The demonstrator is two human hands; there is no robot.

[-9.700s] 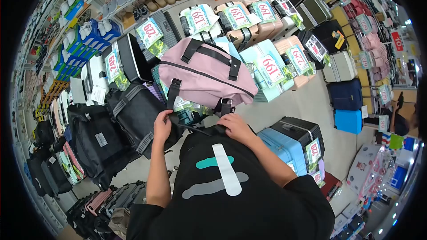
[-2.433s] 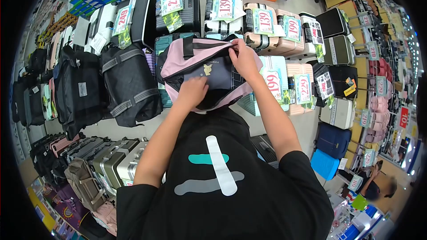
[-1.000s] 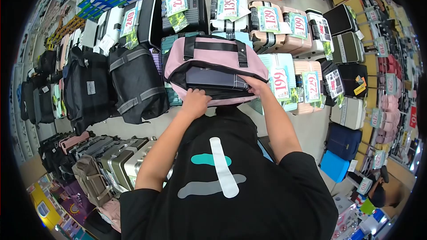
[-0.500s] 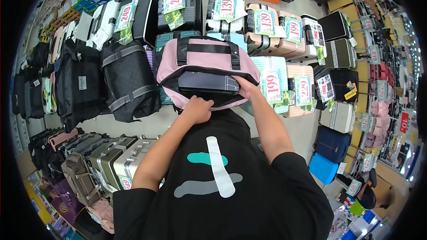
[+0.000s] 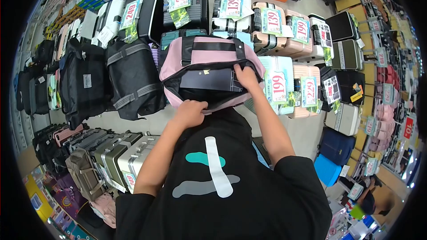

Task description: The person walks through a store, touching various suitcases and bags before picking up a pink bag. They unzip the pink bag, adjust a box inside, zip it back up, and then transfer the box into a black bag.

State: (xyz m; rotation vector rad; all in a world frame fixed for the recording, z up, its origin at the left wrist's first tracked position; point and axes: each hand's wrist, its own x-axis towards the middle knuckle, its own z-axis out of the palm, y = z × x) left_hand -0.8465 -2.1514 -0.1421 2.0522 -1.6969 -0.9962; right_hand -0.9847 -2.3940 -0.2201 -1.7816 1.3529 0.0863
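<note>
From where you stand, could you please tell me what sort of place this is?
Most likely a luggage shop: rows of suitcases carry price tags, black bags hang alongside, and shoes line the far shelves.

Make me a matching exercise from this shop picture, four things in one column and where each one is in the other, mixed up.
Things:
1. left hand
2. right hand
3. dark navy flat folder
4. black duffel bag with grey straps

Places:
A. inside the open pink duffel bag with black handles
B. on the display to the left of the pink bag
C. gripping the near lower edge of the pink bag's opening
D. at the right end of the pink bag's opening, by the folder

Pairs: 1-C, 2-D, 3-A, 4-B
</note>
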